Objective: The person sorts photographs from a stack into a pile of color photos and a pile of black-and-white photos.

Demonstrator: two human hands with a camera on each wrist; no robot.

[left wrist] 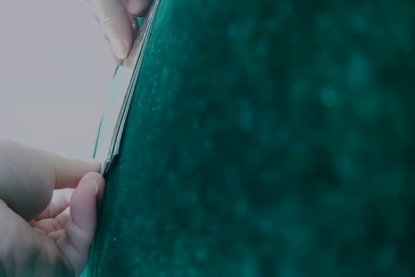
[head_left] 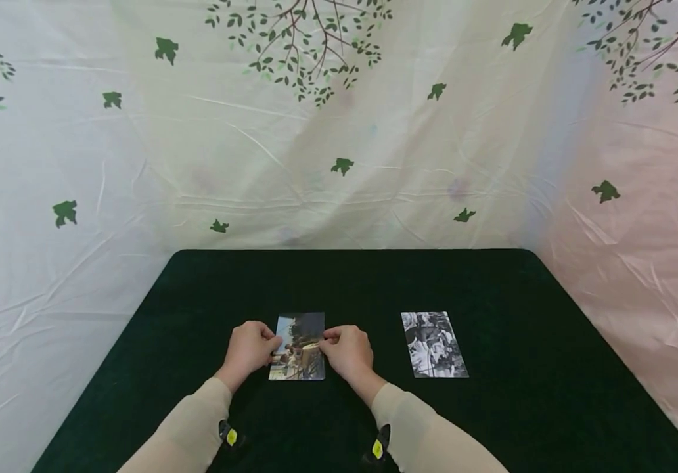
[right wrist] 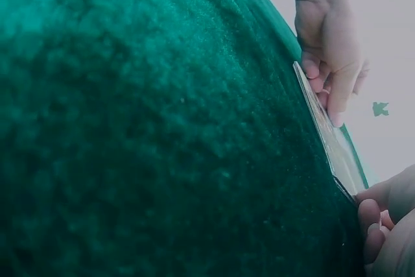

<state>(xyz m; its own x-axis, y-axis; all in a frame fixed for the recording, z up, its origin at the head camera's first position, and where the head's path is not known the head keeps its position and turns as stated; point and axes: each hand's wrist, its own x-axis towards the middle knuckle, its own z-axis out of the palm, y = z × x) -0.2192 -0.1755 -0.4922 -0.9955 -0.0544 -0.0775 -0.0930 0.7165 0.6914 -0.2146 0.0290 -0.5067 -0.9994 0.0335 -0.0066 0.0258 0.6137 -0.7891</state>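
Note:
A colour photo print [head_left: 300, 328] with a pale sky and dark trees lies on the dark green cloth. My left hand [head_left: 250, 348] pinches its left edge between thumb and fingers, while my right hand [head_left: 349, 351] does the same at the right edge. From the side, in the left wrist view, the photo [left wrist: 135, 82] shows more than one thin layer at its edge, low against the cloth. The left thumb and fingertips meet at its near corner there. To the right, apart from both hands, lies a black-and-white photo print [head_left: 435, 345].
Dark green velvety cloth [head_left: 351, 279] covers the table, whose rounded far corners meet a pale fabric backdrop [head_left: 292, 164] printed with leaves and branches. Similar fabric hangs at both sides. Each sleeve carries a black wrist strap with a yellow mark.

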